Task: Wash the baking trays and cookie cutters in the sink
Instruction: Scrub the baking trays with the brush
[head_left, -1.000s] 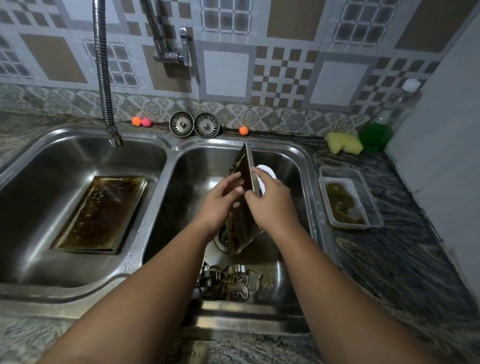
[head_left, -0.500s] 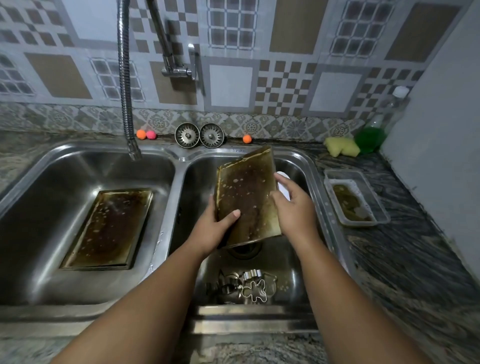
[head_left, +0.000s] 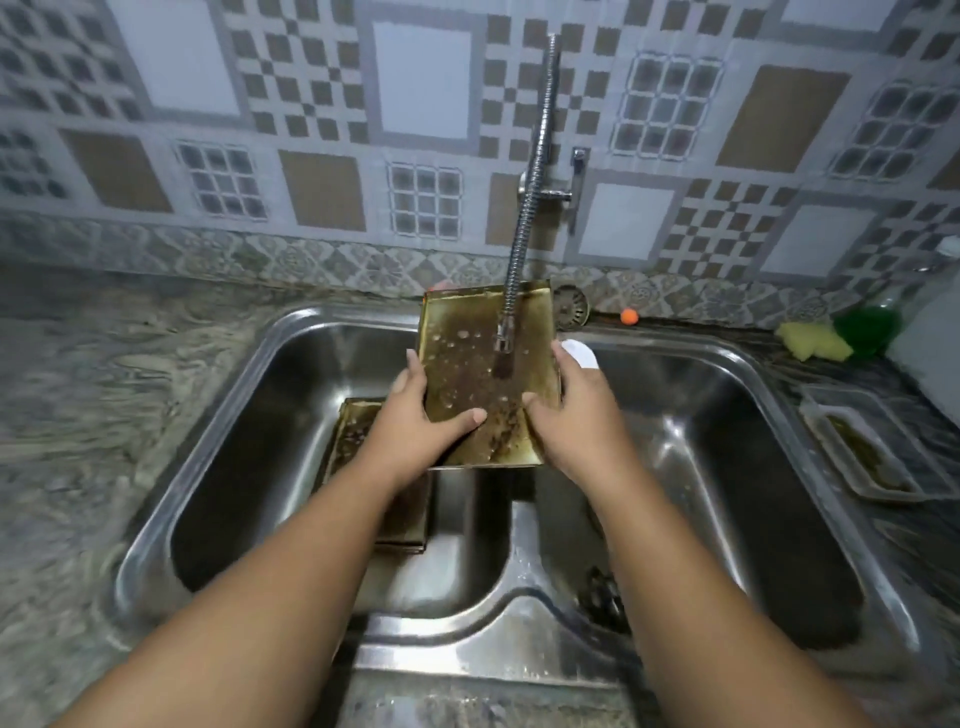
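Left hand (head_left: 415, 431) and right hand (head_left: 576, 421) pinching opposite side edges of grimy baking tray (head_left: 467, 374), close to faucet nozzle (head_left: 503, 335)

Single head view, worn on the person, wide-angle with bowed edges. It looked forward and down from the front edge of a double sink (head_left: 514, 618) and faced the tiled back wall (head_left: 421, 88), which filled the top third. Close range: both forearms ran in from the bottom corners, and the left hand (head_left: 415, 421) and right hand (head_left: 576, 415) gripped a baking tray (head_left: 467, 374) at frame centre. Countertop (head_left: 78, 389) reached both side edges. Slight motion blur.
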